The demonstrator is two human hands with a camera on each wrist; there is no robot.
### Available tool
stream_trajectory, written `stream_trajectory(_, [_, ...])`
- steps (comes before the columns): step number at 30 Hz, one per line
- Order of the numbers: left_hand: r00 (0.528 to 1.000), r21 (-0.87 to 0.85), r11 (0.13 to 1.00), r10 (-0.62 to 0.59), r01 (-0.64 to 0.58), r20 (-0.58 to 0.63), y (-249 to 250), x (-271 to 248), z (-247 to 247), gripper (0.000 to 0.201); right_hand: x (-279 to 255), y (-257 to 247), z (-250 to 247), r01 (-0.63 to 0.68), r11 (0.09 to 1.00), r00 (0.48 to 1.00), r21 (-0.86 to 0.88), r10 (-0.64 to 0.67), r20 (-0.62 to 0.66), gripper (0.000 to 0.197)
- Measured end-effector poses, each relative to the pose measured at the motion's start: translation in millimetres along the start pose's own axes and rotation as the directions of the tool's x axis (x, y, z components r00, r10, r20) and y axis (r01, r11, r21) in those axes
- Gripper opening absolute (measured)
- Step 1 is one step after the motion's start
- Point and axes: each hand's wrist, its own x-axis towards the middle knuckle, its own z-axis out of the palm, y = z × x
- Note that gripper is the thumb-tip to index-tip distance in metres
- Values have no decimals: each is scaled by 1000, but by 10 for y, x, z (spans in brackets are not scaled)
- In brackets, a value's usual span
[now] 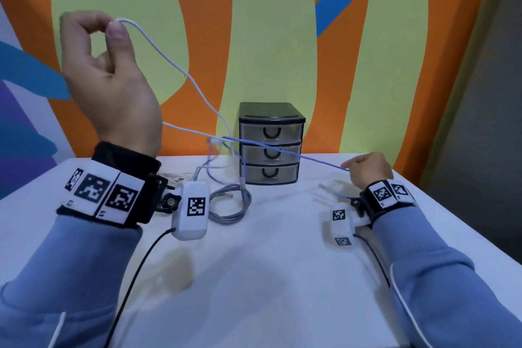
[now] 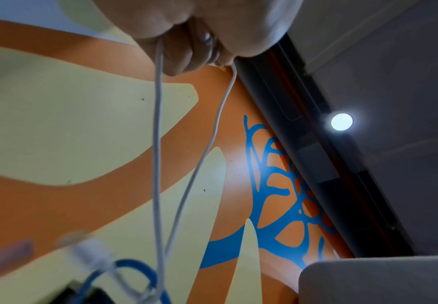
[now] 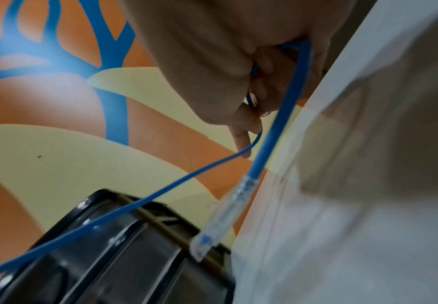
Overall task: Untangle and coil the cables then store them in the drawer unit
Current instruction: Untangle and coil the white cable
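While the white cable [image 1: 172, 61] and blue cable [image 1: 285, 150] are crossing, seemingly tangled, before the drawer unit [image 1: 271, 144], the left hand [image 1: 107, 79] is pinching white overhead, and the right hand [image 1: 367, 168] fingers are gripping blue above the table [image 1: 268, 263].

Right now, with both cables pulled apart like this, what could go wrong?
1. The white cable and blue cable cross at a knot; pulling harder with the left hand and right hand may tighten it.
2. The blue cable runs across the drawer unit and could drag or tip it.
3. The grey cable lies below the knot and may snag.
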Motion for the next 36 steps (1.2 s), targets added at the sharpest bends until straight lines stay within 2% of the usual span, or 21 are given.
stream_trajectory(3, [997,154,986,58,-66,57,137,101,-57,5,103,126,-81,-110,994,993,16,111,-50,19])
stream_trajectory(5, [991,175,984,-11,-13,135,122,168,-91,6,114,182,-113,-150,989,985,-6,149,-89,19])
stream_trajectory(8, [927,141,986,-129,84,353,78,112,-46,7,21,70,-124,-56,996,998,-74,53,-46,9])
stream_trajectory(10, [868,174,982,-147,71,474,94,-3,60,9,-91,-88,-137,53,975,999,-214,-54,0,12])
stream_trajectory(11, [839,201,978,-155,56,522,106,-60,126,11,-153,-172,-143,142,954,989,-265,-149,-6,17])
stream_trajectory(12, [813,223,973,-171,52,557,106,-109,192,12,-245,-266,-153,269,930,958,-249,-286,-30,20])
stream_trajectory(13, [794,241,969,-192,59,576,98,-144,252,12,-369,-368,-179,422,892,900,-162,-434,-42,18])
stream_trajectory(14, [784,258,964,-212,69,583,87,-168,307,13,-532,-470,-194,562,827,827,17,-561,-28,14])
stream_trajectory(15, [781,276,957,-235,82,579,78,-184,359,13,-714,-561,-196,624,752,765,212,-643,33,17])
stream_trajectory(16, [782,292,951,-257,101,567,62,-196,405,14,-906,-662,-193,623,705,709,338,-692,138,30])
stream_trajectory(18, [793,305,939,-304,157,528,20,-208,483,14,-1222,-810,-133,607,700,576,376,-713,399,56])
stream_trajectory(19, [797,305,933,-329,191,507,-8,-209,509,13,-1340,-857,-95,619,705,510,346,-696,506,61])
stream_trajectory(21, [798,296,918,-381,266,466,-82,-212,542,12,-1459,-885,4,671,688,419,276,-660,624,51])
stream_trajectory(24, [800,217,885,-466,412,379,-188,-225,532,16,-1494,-860,87,688,687,355,233,-599,718,35])
stream_trajectory(26, [767,85,830,-544,551,339,-225,-246,502,18,-1490,-831,144,708,685,365,172,-563,742,37])
stream_trajectory(28, [711,-73,742,-603,667,361,-227,-277,472,17,-1492,-814,217,711,683,362,168,-561,745,39])
stream_trajectory(30, [671,-156,671,-635,725,383,-222,-285,447,18,-1523,-802,287,664,694,307,279,-593,744,36])
stream_trajectory(32, [669,-157,666,-646,729,367,-249,-250,391,20,-1519,-808,325,525,736,311,427,-633,709,33])
stream_trajectory(33, [682,-137,683,-646,717,343,-276,-213,349,18,-1483,-819,313,399,761,349,511,-641,683,30])
stream_trajectory(34, [695,-108,702,-648,704,311,-336,-169,291,17,-1431,-832,273,254,761,412,596,-643,646,25])
stream_trajectory(36, [695,-48,708,-676,705,246,-521,-86,154,15,-1246,-854,127,22,657,573,753,-626,529,22])
